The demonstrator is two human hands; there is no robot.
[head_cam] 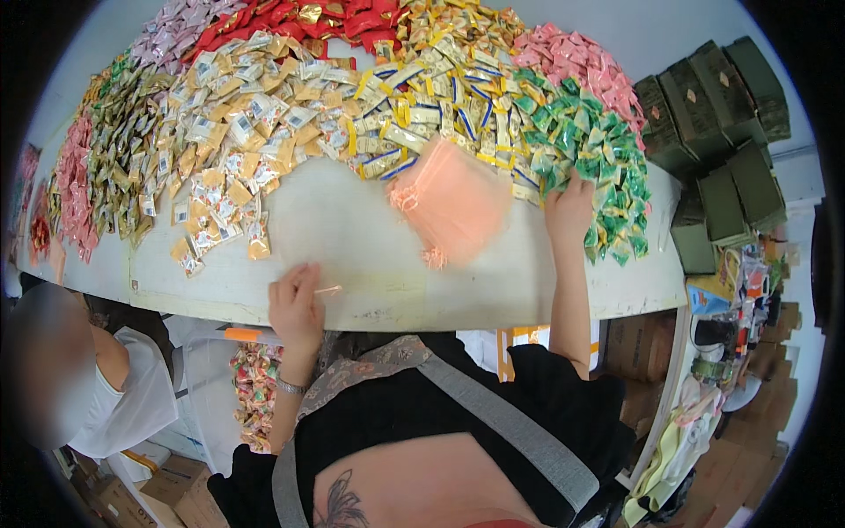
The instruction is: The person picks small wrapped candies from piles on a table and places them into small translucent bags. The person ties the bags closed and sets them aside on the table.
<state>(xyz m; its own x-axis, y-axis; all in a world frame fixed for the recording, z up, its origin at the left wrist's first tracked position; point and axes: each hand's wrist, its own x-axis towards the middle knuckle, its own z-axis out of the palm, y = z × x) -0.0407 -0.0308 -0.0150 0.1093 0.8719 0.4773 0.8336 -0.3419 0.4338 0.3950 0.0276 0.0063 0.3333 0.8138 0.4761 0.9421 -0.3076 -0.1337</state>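
My left hand (295, 307) is near the front edge of the table, its fingers closed. A thin peach cord (329, 290) sticks out of it; whatever else is in the fist is hidden. My right hand (572, 201) reaches to the pile of green triangular candy packets (581, 132), fingertips touching them. Whether it grips one cannot be seen. Between my hands lies a stack of peach organza drawstring bags (455, 204), its upper edge over yellow-and-blue wrapped sticks (449, 105). Tan and white snack packets (218, 204) spread beyond my left hand.
Red packets (297, 20), lilac packets (178, 33), pink packets (574, 59) and olive packets (125, 145) cover the white table (370, 284). Dark green boxes (706, 99) stand at the right. A person (125, 383) is at the left, by a plastic bin (211, 389) of wrapped candies.
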